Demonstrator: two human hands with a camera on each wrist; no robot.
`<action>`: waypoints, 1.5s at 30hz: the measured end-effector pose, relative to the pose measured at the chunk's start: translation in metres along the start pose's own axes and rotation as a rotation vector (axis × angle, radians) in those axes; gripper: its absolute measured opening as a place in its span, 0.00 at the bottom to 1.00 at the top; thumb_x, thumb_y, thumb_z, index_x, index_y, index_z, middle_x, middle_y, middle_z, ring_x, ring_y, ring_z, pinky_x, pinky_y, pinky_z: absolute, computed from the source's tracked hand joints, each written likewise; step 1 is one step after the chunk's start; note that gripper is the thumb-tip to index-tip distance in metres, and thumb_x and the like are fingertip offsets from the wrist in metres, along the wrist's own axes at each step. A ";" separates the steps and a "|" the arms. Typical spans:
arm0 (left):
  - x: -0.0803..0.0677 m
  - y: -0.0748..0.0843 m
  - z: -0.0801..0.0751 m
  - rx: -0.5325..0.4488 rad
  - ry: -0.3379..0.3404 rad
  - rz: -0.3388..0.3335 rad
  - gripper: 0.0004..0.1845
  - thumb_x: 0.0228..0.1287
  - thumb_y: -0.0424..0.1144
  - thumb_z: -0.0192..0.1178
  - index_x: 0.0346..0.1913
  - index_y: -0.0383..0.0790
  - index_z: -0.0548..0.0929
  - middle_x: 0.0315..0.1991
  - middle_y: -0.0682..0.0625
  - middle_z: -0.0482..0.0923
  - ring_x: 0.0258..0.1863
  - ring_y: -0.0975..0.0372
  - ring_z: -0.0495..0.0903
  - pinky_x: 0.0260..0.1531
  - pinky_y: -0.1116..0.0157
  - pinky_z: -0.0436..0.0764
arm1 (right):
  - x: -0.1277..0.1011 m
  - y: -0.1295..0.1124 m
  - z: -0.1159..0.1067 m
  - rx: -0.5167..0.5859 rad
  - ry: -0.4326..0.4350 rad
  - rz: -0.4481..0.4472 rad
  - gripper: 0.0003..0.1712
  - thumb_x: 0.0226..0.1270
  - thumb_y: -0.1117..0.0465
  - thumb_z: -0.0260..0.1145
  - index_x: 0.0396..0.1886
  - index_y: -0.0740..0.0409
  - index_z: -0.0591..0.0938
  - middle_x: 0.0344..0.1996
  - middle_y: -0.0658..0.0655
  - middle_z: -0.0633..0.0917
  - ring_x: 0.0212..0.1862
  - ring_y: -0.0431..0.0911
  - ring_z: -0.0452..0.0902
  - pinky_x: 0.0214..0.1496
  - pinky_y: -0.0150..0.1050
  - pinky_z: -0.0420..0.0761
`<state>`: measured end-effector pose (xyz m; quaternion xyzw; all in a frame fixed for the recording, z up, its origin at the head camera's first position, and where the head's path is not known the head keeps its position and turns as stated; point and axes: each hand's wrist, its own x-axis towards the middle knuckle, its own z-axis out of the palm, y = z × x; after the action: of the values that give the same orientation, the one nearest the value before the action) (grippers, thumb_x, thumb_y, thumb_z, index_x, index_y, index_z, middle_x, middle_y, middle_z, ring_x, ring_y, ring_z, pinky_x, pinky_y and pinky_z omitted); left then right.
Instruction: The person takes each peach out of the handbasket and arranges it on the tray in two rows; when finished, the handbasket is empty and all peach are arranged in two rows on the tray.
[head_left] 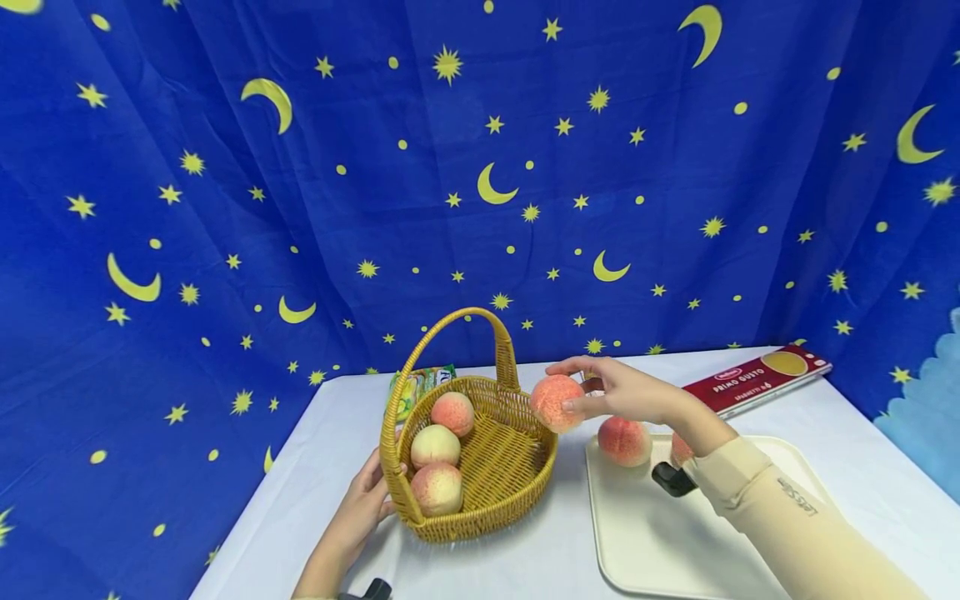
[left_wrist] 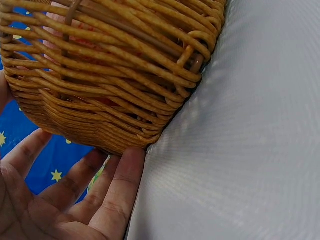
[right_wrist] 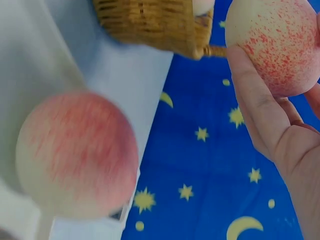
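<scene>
In the head view my right hand (head_left: 618, 387) pinches a peach (head_left: 557, 403) between thumb and fingers, just above the right rim of a wicker basket (head_left: 517, 492). The right wrist view shows this held peach (right_wrist: 275, 45) pale with red speckles. Three peaches (head_left: 438, 490) line the basket's left side; its tall handle arches over them. My left hand (head_left: 358, 508) holds the basket's left side low down. Up close in the left wrist view, its spread fingers (left_wrist: 117, 205) bear on the woven wall (left_wrist: 115, 90).
A cream tray (head_left: 660, 550) lies to the right, with a peach (head_left: 625, 442) at its far left corner and another (head_left: 681, 450) partly hidden by the right wrist. Behind are a red spaghetti box (head_left: 750, 382) and a green packet (head_left: 420, 385), partly covered by the basket.
</scene>
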<state>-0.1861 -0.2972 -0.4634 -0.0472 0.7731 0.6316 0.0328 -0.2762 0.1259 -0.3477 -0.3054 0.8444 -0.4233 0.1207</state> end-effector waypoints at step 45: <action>0.000 -0.001 0.000 -0.009 -0.004 0.000 0.38 0.80 0.55 0.60 0.86 0.56 0.59 0.86 0.35 0.54 0.82 0.35 0.62 0.65 0.46 0.86 | -0.168 0.118 -0.084 -0.219 0.384 0.167 0.35 0.74 0.59 0.73 0.75 0.65 0.73 0.66 0.42 0.77 0.52 0.15 0.69 0.45 0.27 0.84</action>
<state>-0.1863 -0.2972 -0.4645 -0.0462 0.7703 0.6351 0.0341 -0.2323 0.3376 -0.3987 -0.1597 0.9150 -0.3682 -0.0412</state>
